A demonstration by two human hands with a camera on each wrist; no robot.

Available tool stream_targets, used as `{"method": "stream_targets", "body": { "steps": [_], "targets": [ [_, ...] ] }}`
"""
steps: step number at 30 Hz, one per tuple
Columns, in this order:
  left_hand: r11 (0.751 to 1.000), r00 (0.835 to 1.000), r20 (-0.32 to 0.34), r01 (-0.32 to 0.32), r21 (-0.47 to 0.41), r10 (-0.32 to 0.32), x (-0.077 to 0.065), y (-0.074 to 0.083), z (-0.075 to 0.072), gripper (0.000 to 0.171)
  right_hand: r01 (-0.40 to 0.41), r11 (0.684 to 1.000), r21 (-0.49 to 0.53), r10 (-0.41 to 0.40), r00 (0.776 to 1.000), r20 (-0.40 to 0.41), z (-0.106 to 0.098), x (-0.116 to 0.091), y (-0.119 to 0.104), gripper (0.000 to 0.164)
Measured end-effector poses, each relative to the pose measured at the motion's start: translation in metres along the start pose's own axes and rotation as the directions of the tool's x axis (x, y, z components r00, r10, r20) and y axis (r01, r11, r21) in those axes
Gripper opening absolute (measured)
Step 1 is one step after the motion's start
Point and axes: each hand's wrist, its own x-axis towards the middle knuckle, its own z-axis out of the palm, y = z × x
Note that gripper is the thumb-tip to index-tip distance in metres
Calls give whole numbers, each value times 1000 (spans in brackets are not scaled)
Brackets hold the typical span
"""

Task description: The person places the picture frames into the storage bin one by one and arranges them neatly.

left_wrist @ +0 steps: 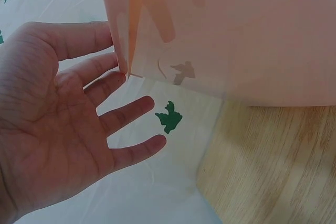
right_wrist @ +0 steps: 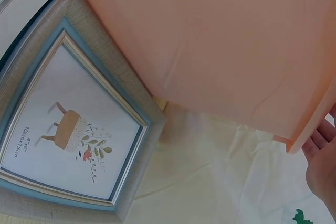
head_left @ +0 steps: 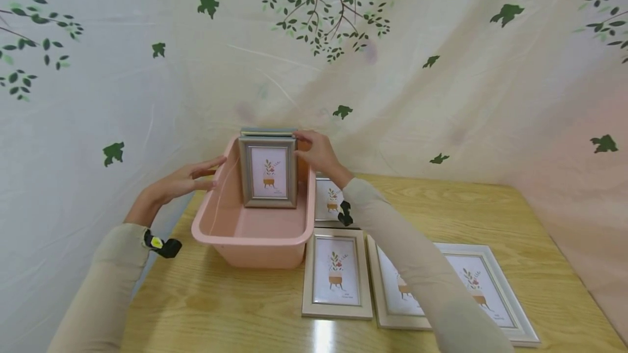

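Over a wooden table (head_left: 471, 206) beside leaf-patterned cloth (head_left: 392, 91), left hand (head_left: 181, 178) splays, right hand (head_left: 321, 152) pinches a frame (head_left: 269, 172).

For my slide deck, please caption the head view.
Right grip at a grey-brown rectangular picture frame standing in a pink plastic tub; left grip touching the tub's rim.

smooth plastic tub (head_left: 265, 255); glossy wood-grain table (head_left: 211, 298); creased cloth backdrop (head_left: 211, 80).

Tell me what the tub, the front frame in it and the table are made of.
The tub looks like plastic: smooth, softly shiny, pink all over. The front frame has a silvery-brown sheen, but could be plastic, metal or painted wood. The table seems wood or wood-look covering, glossy: streaky grain and a bright reflection show.
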Motion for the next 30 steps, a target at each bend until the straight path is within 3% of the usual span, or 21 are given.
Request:
{"method": "stream_targets", "body": {
  "steps": [11,18,23,30],
  "targets": [
    [1000,1000,2,-3,7,2,0,0,0,74,18,999,-48,-17,999,36,-8,-4,-3,52],
    [1000,1000,-5,16,9,-16,0,1,1,74,40,999,5,-40,999,15,-20,-7,1,52],
    [1000,1000,-7,27,4,-27,0,2,1,75,48,999,-26,-48,999,5,-33,-9,8,54],
    [999,999,-12,33,5,-33,1,1,1,75,-26,999,-26,25,999,-19,-55,-19,30,47]
  ]
}}
